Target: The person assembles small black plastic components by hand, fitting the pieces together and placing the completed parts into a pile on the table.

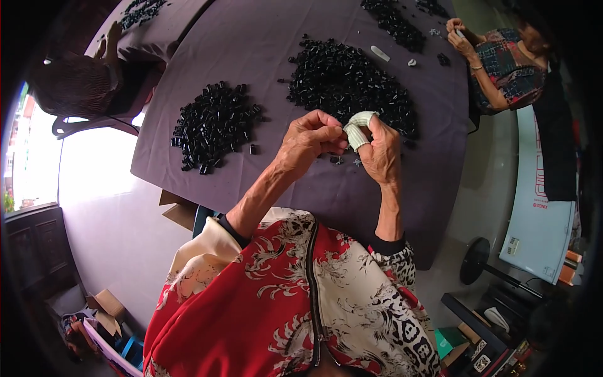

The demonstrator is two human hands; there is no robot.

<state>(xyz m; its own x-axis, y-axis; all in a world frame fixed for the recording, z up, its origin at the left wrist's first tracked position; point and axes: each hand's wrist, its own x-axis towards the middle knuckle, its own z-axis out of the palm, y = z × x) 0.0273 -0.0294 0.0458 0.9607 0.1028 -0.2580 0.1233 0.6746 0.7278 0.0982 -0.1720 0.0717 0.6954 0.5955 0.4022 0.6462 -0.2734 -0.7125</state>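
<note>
My left hand (306,141) and my right hand (383,154) meet fingertip to fingertip above the cloth. White ribbed finger covers (358,137) sleeve the thumb and index finger of my right hand. Both hands are closed in a pinch, and whatever sits between the fingertips is too small and hidden to name. Just beyond them spreads a large heap of short, shiny black pieces (342,72). To the left lies a smaller heap of the same black pieces (213,125), with a single black piece (254,149) beside it. Small silvery bits (357,162) lie below my hands.
A purple-grey cloth (251,50) covers the table. A white finger cover (380,53) and a small white roll (412,63) lie past the large heap. Another person (512,69) works at the right edge; one more (78,85) sits at the left. A cardboard box (179,210) stands below the table edge.
</note>
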